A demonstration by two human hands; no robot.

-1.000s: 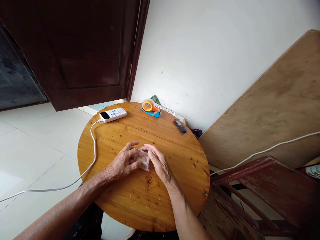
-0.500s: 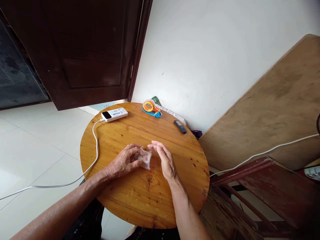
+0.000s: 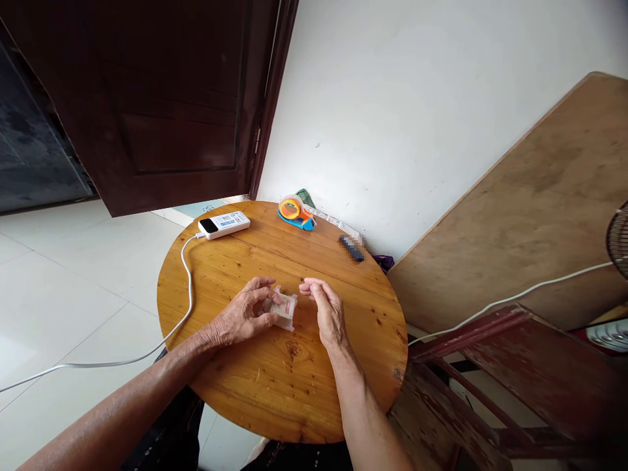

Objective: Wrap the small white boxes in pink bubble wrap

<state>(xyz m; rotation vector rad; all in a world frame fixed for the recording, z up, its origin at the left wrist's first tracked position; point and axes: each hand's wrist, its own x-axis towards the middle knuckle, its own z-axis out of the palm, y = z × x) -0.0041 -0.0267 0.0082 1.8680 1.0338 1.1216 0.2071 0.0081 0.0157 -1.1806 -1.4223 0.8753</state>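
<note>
A small packet in whitish see-through wrapping (image 3: 286, 313), with a red mark on its top, lies on the round wooden table (image 3: 314, 399). My left hand (image 3: 245, 313) grips it from the left, thumb along the near side and fingertips on its top and far side. The left part of the packet is hidden beneath that hand. Just right of the packet, apart from it, my right hand (image 3: 328, 311) is raised with its thumb against the bent fingers. Whether anything thin is pinched there cannot be made out.
Toward the back of the table are a white device (image 3: 226, 225) with a black screen and plugged-in white cable (image 3: 190, 281), an orange and blue tape dispenser (image 3: 296, 212), and a blurred dark object (image 3: 352, 248). A reddish wooden chair (image 3: 510, 366) stands at the right.
My right hand has drawn slightly right, and its fingers have curled in toward the thumb. My left hand stays on the packet, with its fingers shifted a little. The view has turned slightly.
</note>
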